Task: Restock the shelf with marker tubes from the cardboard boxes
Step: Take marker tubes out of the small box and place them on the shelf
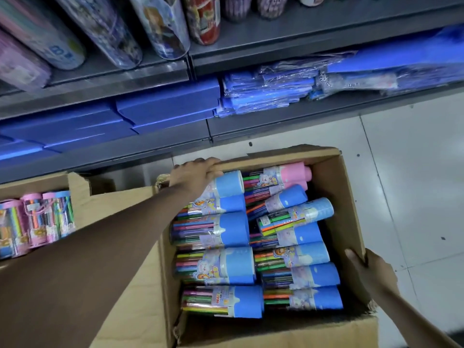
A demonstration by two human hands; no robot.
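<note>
An open cardboard box (347, 197) stands on the floor, filled with several marker tubes (218, 266) lying on their sides, most with blue caps and one with a pink cap (295, 173). My left hand (194, 173) grips the box's far left rim, fingers curled over the edge. My right hand (369, 271) grips the right wall near the front corner, thumb inside. A second cardboard box (75, 184) at the left holds more tubes (37, 219) with pink and blue caps. The grey shelf (301, 33) above carries upright tubes (160, 26).
A lower shelf holds blue boxes (165, 104) and wrapped blue packs (266, 94). White floor tiles (414, 184) lie to the right of the box. A box flap (288, 332) folds out at the front.
</note>
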